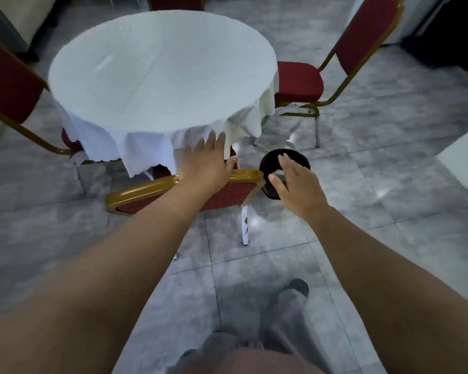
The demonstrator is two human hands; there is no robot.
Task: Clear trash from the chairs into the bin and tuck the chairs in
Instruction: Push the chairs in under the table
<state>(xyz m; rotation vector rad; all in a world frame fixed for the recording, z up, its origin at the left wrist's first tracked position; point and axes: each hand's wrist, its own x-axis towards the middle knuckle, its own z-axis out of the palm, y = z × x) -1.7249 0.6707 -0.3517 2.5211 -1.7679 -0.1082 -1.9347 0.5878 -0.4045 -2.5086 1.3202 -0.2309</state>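
My left hand (210, 160) lies flat on the near chair (184, 191) top rail, fingers straight, thumb over the edge, not clenched. Right hand (297, 182) hovers released over the bin (270, 160) at 1 o'clock, holding nothing. Chair's seat is already under the table (162, 68), so I'd push w/ the palm toward 12, slow & square, so the cloth (146, 152) doesn't snag. Can't see any trash. Other chairs at 3 & 9 are still out.
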